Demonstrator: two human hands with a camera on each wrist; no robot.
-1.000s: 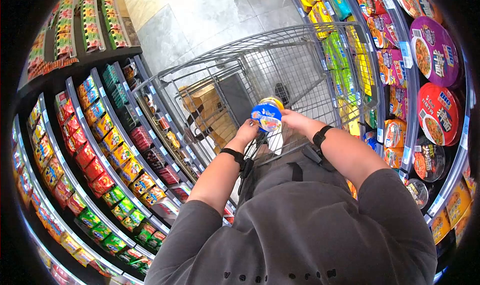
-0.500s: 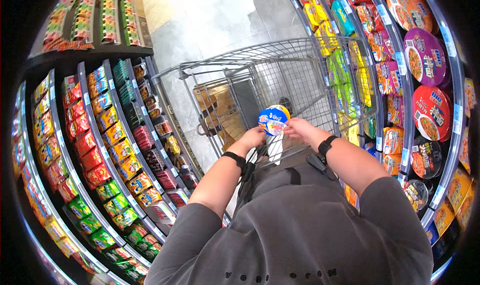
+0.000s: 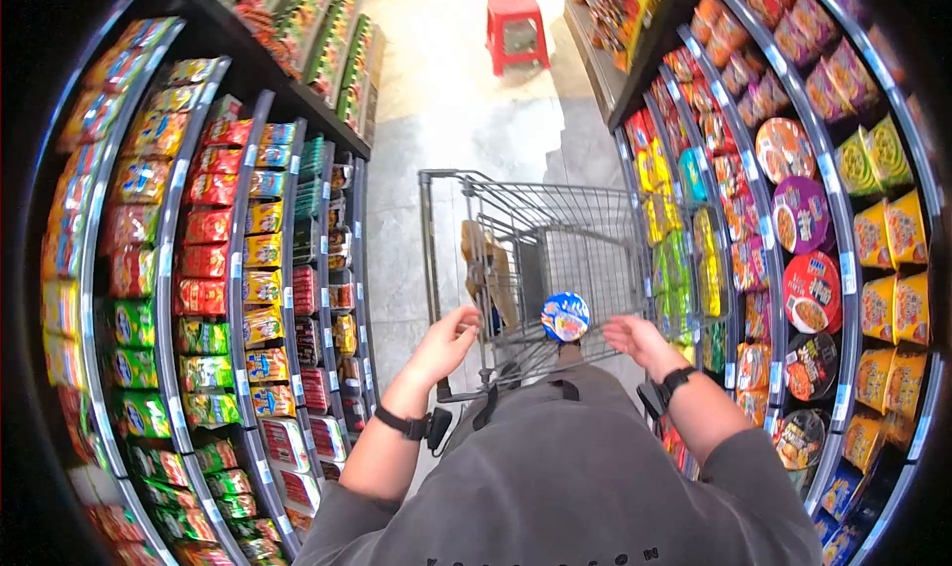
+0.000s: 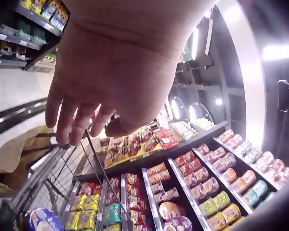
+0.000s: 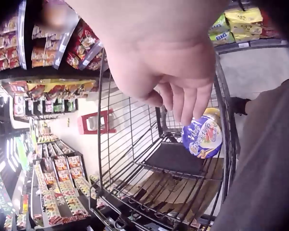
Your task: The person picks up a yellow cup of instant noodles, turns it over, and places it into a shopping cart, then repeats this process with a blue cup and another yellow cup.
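Packed shelves (image 3: 236,288) flanked my wire cart (image 3: 534,268).
It stood right before me, probably for easy reach; my left hand (image 3: 448,344) and right hand (image 3: 641,345) were apart, fingers loose, gripping nothing, the blue-lidded cup (image 3: 564,317) between them at the cart's near end.

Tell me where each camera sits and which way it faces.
Head: on the head, facing forward and down over the cart between shelves; left hand, right hand, arms and clothing show.
Left wrist: on that wrist, facing past the left hand at shelves and part of the cart.
Right wrist: on that wrist, facing past the right hand at the cart; clothing also shows.
Head and right wrist share the red stool and blue tub.
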